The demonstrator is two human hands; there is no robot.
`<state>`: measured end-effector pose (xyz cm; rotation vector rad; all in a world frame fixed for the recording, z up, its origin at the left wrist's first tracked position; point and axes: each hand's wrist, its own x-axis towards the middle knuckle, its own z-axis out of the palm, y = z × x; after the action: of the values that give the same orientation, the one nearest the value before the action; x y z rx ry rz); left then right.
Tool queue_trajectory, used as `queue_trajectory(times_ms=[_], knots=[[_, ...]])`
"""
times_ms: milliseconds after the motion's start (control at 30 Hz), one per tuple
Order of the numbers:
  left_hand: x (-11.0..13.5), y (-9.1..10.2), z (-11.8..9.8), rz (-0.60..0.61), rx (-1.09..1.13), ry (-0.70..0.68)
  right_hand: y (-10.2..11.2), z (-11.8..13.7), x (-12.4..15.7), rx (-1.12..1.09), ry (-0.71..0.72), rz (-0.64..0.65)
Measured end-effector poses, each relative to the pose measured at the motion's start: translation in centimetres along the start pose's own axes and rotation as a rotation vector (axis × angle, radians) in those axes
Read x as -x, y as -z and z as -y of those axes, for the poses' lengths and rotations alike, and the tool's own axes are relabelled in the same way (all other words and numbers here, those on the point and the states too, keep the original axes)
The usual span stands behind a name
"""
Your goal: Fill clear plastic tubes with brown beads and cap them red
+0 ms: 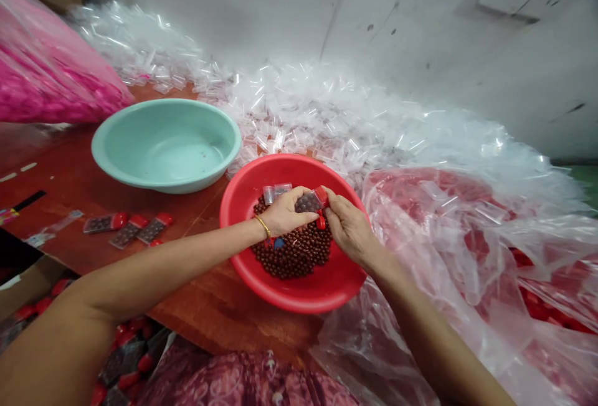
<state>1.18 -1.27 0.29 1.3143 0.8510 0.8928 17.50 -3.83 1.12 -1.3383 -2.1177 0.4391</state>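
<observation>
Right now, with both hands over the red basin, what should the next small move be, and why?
Probably press the red cap home with the right hand, which sits at it; the left hand holds the bead-filled container, and similar containers on the table wear red caps.

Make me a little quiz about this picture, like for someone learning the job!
1. True or false: small round brown beads lie inside the wide round red plastic bowl.
2. Which bare hand has the gold-coloured metal bracelet at its wrist: left hand or right hand?
3. The small clear plastic container between them has a cap coloured: a) blue, b) red, c) green?

Key: 1. true; 2. left hand; 3. b.
</observation>
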Motion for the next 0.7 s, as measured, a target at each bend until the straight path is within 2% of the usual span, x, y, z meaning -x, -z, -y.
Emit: queue_trajectory(times_ms=[100,267,400,500,600,700], knots=[[0.0,-0.3,0.0,-0.045,-0.028,-0.026,-0.4,0.0,0.2,0.06,0.019,-0.01],[-0.2,-0.3,0.6,-0.046,-0.031,-0.004,-1.1,0.0,0.3,0.025,0.069,-0.023],[0.0,0.1,1.6,0.005,-0.119,-0.027,-1.5,-0.1,0.5,-0.002,0.115,-0.01],[0.3,0.3,1.6,0.065,-0.202,-0.069,-1.0,0.3,0.7,-0.041,0.142,-0.005],[0.6,0.4,0.4,0.102,-0.438,-0.084,-0.1,1.0,0.8,-0.06,0.129,0.067],[1.1,0.5,-1.1,0.123,-0.744,-0.08,0.4,1.7,0.7,-0.122,0.016,0.111]])
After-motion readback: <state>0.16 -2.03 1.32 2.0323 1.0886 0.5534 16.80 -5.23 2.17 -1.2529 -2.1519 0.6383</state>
